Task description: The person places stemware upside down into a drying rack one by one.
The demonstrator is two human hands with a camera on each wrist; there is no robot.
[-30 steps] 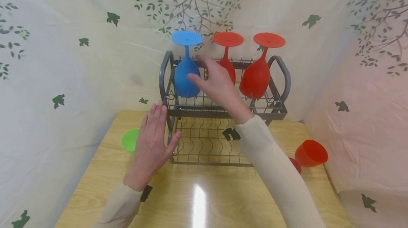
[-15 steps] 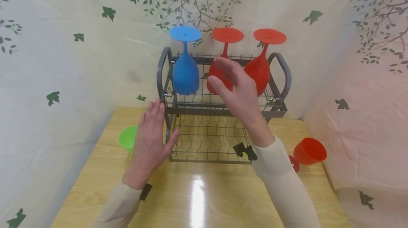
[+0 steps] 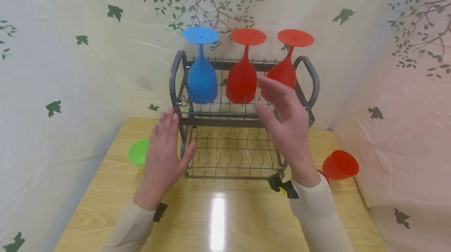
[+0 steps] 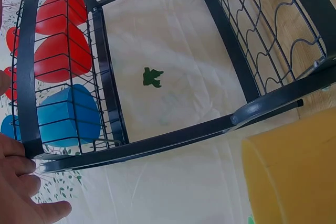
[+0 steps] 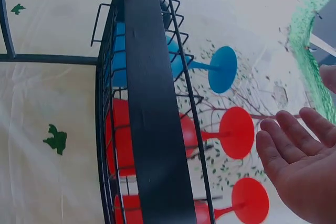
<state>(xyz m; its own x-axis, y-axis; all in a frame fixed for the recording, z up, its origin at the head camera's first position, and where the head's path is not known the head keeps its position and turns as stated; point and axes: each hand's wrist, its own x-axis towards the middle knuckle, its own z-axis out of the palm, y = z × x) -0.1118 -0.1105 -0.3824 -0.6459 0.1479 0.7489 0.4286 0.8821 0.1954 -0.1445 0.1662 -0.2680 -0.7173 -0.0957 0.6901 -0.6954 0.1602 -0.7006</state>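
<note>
Three plastic goblets stand upside down on the upper tier of a dark two-tier dish rack (image 3: 222, 122). The blue goblet (image 3: 202, 81) is at the left, a red goblet (image 3: 241, 83) in the middle, and a second red goblet (image 3: 286, 69) at the right, leaning slightly. My left hand (image 3: 163, 162) lies flat with straight fingers, its fingertips at the rack's left front corner. Holding nothing, my right hand (image 3: 290, 126) hovers before the right red goblet and partly covers its bowl. Its fingers are relaxed and spread from the thumb.
Left of the rack lies a green cup (image 3: 137, 152), partly behind my left hand. A yellow curved object (image 4: 294, 171) fills the corner of the left wrist view. A red cup (image 3: 336, 165) lies at the table's right, with another red piece half hidden beside it.
My right hand has moved right and down, from beside the blue goblet, past the middle red one, to the right red one. My left hand stays at the rack corner. The goblets stay put.
</note>
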